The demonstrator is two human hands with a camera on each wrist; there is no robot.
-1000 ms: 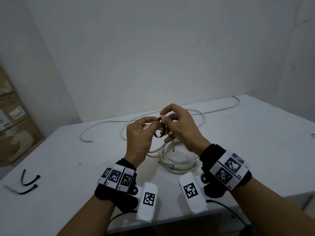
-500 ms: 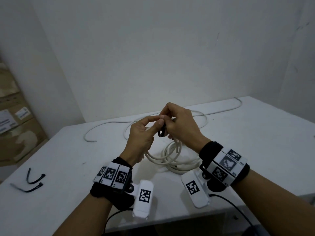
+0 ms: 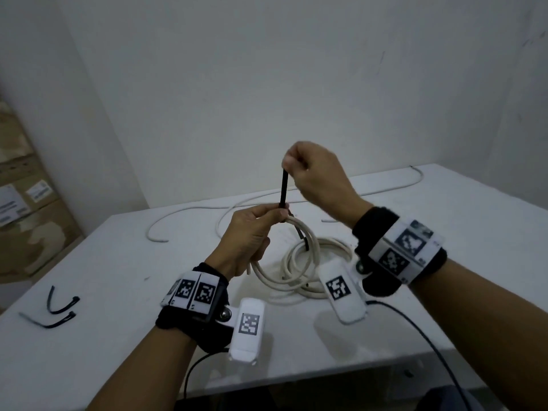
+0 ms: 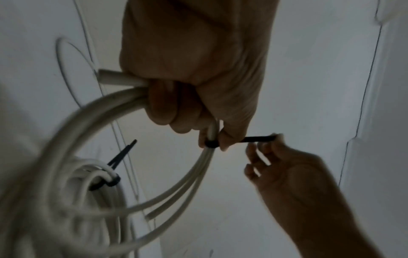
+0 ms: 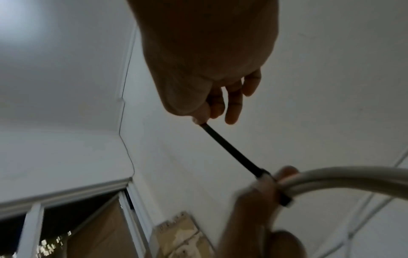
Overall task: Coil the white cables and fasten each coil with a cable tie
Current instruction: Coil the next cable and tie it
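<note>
left hand (image 3: 252, 232): gripping the white cable coil (image 3: 299, 262) at the cable tie (image 3: 283, 191)
right hand (image 3: 317, 173): pinching the tie's tail, pulled straight up

Smooth white cable (image 3: 299, 232), black plastic tie (image 3: 283, 191)

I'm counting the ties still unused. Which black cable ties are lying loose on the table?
The two cable ties near the table's left edge; the others are already looped round coiled cables.
</note>
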